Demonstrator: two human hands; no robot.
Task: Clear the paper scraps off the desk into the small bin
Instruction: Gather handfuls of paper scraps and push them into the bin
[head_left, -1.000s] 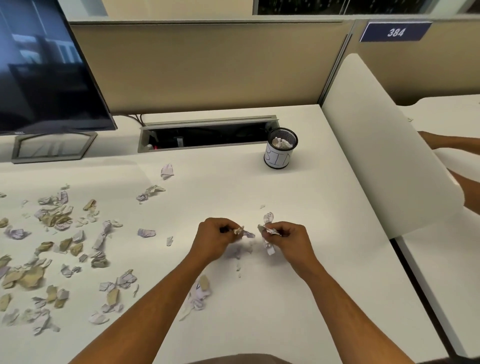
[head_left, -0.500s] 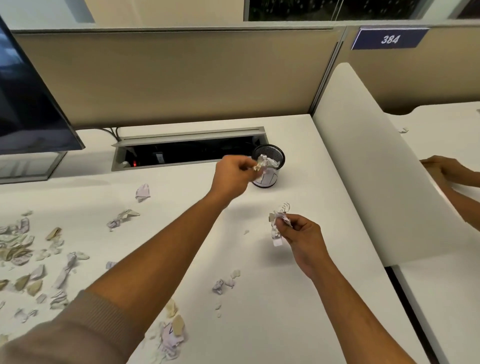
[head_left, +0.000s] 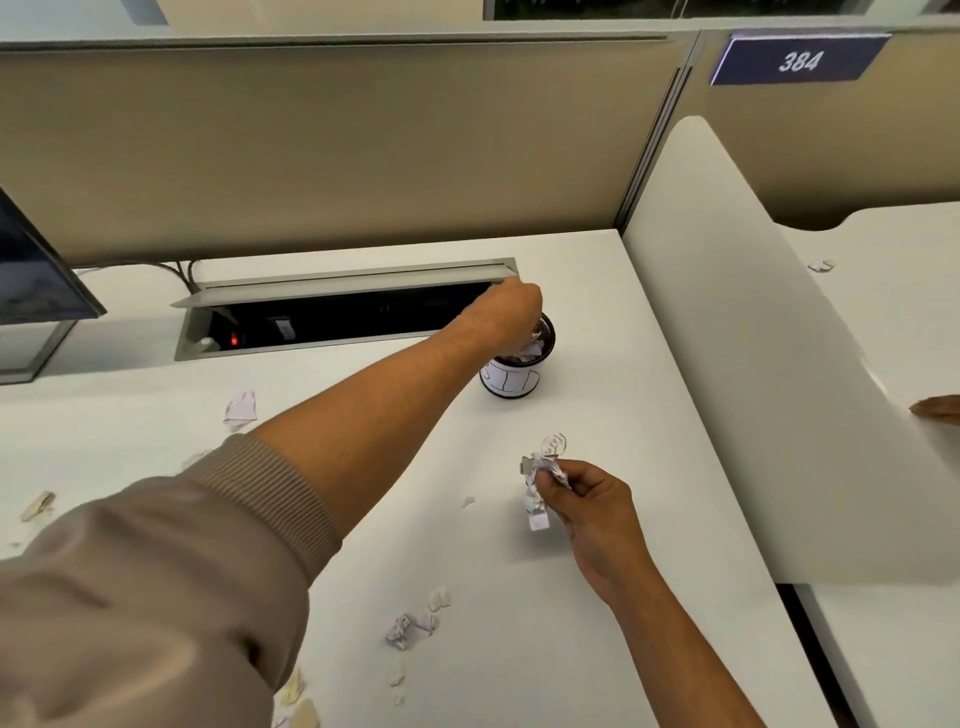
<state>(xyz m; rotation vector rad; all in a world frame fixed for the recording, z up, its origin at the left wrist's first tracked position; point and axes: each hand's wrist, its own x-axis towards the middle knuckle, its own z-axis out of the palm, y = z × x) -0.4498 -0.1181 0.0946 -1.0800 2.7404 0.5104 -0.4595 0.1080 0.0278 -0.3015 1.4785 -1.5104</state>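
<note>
Left hand (head_left: 506, 317) over small bin (head_left: 517, 366), fingers hidden, state unclear. Right hand (head_left: 587, 499) near bin, fingers pinched on paper scraps (head_left: 540, 483). Risk: loose dangling bits dropping onto desk (head_left: 597, 312).

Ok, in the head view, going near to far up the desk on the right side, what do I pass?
Small scrap cluster → right hand pinching a wad of scraps → small bin with the left hand over its mouth → tan partition wall.

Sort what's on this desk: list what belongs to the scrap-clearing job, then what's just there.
Job: small bin; left hand over it; right hand gripping scraps; loose scraps.
Just there: monitor; cable tray; divider; sign 384.
</note>
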